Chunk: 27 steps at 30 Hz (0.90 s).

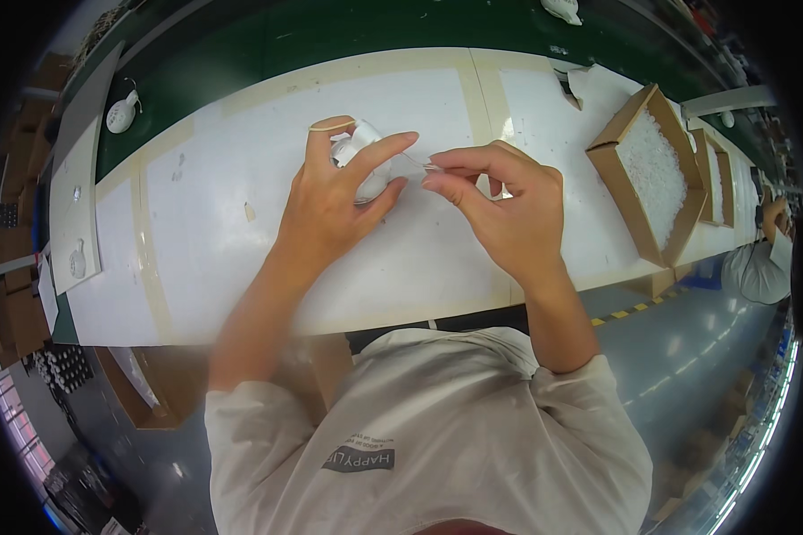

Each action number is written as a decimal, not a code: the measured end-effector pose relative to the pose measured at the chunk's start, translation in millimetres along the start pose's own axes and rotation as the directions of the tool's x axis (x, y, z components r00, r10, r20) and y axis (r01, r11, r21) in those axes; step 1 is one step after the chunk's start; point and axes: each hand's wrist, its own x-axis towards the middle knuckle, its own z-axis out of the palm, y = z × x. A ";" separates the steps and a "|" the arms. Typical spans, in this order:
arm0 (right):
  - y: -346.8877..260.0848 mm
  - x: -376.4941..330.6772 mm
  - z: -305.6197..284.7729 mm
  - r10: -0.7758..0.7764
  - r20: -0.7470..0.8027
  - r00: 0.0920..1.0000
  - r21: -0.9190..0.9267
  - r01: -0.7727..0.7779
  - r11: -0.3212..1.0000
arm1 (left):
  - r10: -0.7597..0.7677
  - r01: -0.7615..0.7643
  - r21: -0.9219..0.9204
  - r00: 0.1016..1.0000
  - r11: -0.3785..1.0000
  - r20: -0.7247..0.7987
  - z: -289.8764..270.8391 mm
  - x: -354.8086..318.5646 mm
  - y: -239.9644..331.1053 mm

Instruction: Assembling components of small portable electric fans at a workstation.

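Note:
My left hand (317, 209) is wrapped round a white, rounded, bulb-like piece (372, 185) with a short neck, held above the white work surface. Its fingers partly cover the piece. A pale band (332, 127) crosses near the end of one left finger. To the right of it, my right hand (517, 201) pinches a small, thin item (433, 167) between thumb and fingertips. From there a fine cord or wire (412, 159) runs toward the white piece. The fingers hide what the small item is.
An open cardboard box (651, 169) of small white pieces stands at the right, beside a smaller box (716, 183). Across the far side runs a green belt (241, 58), bearing a similar white bulb-shaped piece (122, 114). A board (85, 178) lies left; another person (763, 263) is far right.

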 end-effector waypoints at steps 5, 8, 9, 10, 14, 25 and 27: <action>7.0 0.7 13.0 -0.022 -0.016 1.000 -0.060 0.021 0.998 | 0.055 -0.054 0.027 0.998 0.998 -0.005 2.0 0.3 0.1; 15.6 3.8 21.5 -0.147 -0.082 0.986 -0.103 0.138 0.985 | -0.022 0.019 -0.106 0.999 0.994 -0.028 6.6 -0.4 6.4; 14.1 3.3 22.3 -0.146 -0.089 0.985 -0.106 0.136 0.985 | -0.016 0.013 -0.107 1.000 0.994 -0.025 7.7 -0.1 8.2; 11.5 1.3 23.9 -0.057 -0.103 0.993 -0.022 0.055 0.998 | 0.009 -0.014 -0.113 0.999 0.993 -0.039 8.4 -1.2 9.8; 6.6 -4.5 25.2 0.116 -0.120 0.986 0.155 -0.096 0.983 | 0.086 -0.094 -0.106 0.993 0.990 -0.081 11.9 -2.4 11.1; 20.4 6.3 11.0 -0.361 -0.069 0.930 0.065 0.365 0.929 | 0.153 -0.159 -0.044 0.981 0.986 -0.120 4.3 -8.1 15.2; 23.4 11.5 2.8 -0.521 0.018 0.853 -0.132 0.519 0.845 | 0.068 -0.071 -0.135 0.997 0.988 -0.032 2.6 -9.1 19.9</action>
